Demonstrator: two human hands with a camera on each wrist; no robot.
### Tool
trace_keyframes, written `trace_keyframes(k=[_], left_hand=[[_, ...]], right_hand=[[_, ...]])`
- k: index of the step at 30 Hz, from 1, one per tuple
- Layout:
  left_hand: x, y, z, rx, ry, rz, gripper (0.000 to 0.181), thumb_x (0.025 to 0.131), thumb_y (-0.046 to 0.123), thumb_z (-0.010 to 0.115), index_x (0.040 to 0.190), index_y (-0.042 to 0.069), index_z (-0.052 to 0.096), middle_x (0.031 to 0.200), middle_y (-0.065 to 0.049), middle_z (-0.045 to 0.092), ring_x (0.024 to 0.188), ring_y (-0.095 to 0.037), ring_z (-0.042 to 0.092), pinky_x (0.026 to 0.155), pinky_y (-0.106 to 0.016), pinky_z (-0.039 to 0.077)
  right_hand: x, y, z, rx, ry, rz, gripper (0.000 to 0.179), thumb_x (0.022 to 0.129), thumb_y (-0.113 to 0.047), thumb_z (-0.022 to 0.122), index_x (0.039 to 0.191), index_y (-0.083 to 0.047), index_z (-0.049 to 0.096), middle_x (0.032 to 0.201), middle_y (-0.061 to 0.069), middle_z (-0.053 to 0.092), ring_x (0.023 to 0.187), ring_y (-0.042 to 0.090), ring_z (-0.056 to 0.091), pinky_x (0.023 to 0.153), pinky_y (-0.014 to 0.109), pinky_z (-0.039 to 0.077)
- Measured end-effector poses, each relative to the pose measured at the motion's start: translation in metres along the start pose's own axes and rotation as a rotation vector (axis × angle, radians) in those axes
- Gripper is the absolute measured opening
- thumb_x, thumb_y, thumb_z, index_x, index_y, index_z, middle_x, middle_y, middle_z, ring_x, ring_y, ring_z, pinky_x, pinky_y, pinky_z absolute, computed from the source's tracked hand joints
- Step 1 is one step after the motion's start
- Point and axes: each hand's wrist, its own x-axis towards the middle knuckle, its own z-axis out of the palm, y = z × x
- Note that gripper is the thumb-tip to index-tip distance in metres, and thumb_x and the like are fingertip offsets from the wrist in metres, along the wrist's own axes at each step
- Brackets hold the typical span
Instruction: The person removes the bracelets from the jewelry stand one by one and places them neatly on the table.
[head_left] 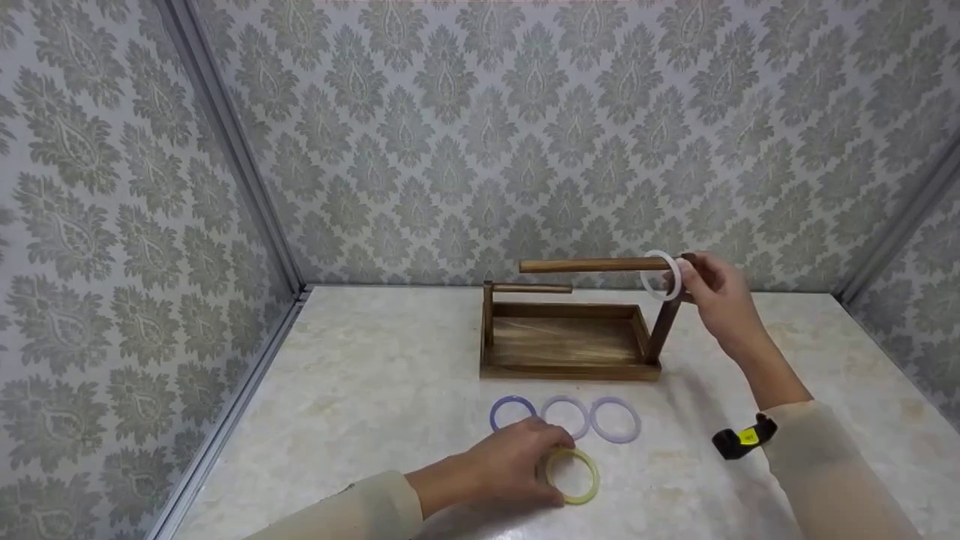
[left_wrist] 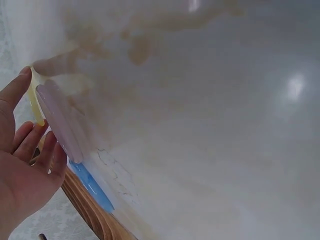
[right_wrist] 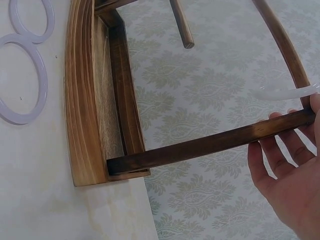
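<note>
My right hand [head_left: 724, 304] is at the top of the wooden stand's right post [head_left: 663, 334], its thumb and fingers pinching a white bangle [head_left: 678, 283]. That bangle encircles the long upper rod [head_left: 585, 265], close to the post; in the right wrist view several fingertips touch the post. Lower down, my left hand [head_left: 514, 461] holds a yellow bangle [head_left: 596, 480] between thumb and fingers at the table. Just beyond it lie a blue bangle [head_left: 493, 412], partly covered by the hand, a pale purple bangle [head_left: 585, 411] and another purple bangle [head_left: 637, 427].
The stand's wooden tray base [head_left: 570, 372] sits at the back of the marbled table [head_left: 375, 375]. A shorter, lower rod [head_left: 532, 288] juts from its left post. Patterned wall panels [head_left: 450, 150] enclose the back and sides. A black strap [head_left: 742, 439] is on the right wrist.
</note>
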Motion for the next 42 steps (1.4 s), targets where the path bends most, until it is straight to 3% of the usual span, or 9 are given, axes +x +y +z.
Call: trace_keyframes(k=[19, 26, 35, 42], left_hand=[[0.0005, 0.0005, -0.0025, -0.039, -0.015, -0.078, 0.063, 0.08, 0.039, 0.094, 0.133, 0.017, 0.068, 0.126, 0.01, 0.069, 0.119, -0.004, 0.059, 0.103, -0.023, 0.049], [0.0, 0.0026, -0.0054, -0.017, -0.007, -0.071, 0.064, 0.08, 0.039, 0.094, 0.134, 0.016, 0.068, 0.127, 0.008, 0.069, 0.121, -0.006, 0.06, 0.105, -0.024, 0.048], [-0.0029, 0.0012, -0.0042, 0.06, 0.005, -0.004, 0.065, 0.082, 0.042, 0.092, 0.135, 0.014, 0.068, 0.131, 0.005, 0.069, 0.124, -0.01, 0.06, 0.105, -0.024, 0.049], [-0.0019, 0.0017, -0.0043, 0.031, -0.001, -0.006, 0.066, 0.081, 0.041, 0.093, 0.135, 0.012, 0.067, 0.13, 0.004, 0.068, 0.122, -0.008, 0.059, 0.103, -0.022, 0.049]], right_hand=[[-0.0001, -0.0005, 0.0016, -0.017, 0.01, 0.006, 0.043, 0.111, -0.035, 0.056, 0.13, 0.003, 0.062, 0.107, 0.004, 0.071, 0.101, 0.014, 0.071, 0.086, 0.026, 0.06], [0.0, 0.0005, 0.0004, 0.014, 0.006, 0.002, 0.044, 0.111, -0.035, 0.056, 0.132, 0.004, 0.061, 0.108, 0.002, 0.072, 0.102, 0.014, 0.07, 0.087, 0.028, 0.06], [-0.0003, 0.0017, 0.0004, -0.002, 0.002, 0.002, 0.046, 0.111, -0.036, 0.055, 0.13, 0.005, 0.06, 0.106, 0.003, 0.071, 0.101, 0.014, 0.069, 0.086, 0.024, 0.06], [-0.0002, 0.0008, -0.0003, -0.016, 0.014, 0.006, 0.046, 0.111, -0.037, 0.055, 0.131, 0.005, 0.06, 0.106, 0.003, 0.07, 0.101, 0.013, 0.069, 0.087, 0.025, 0.06]])
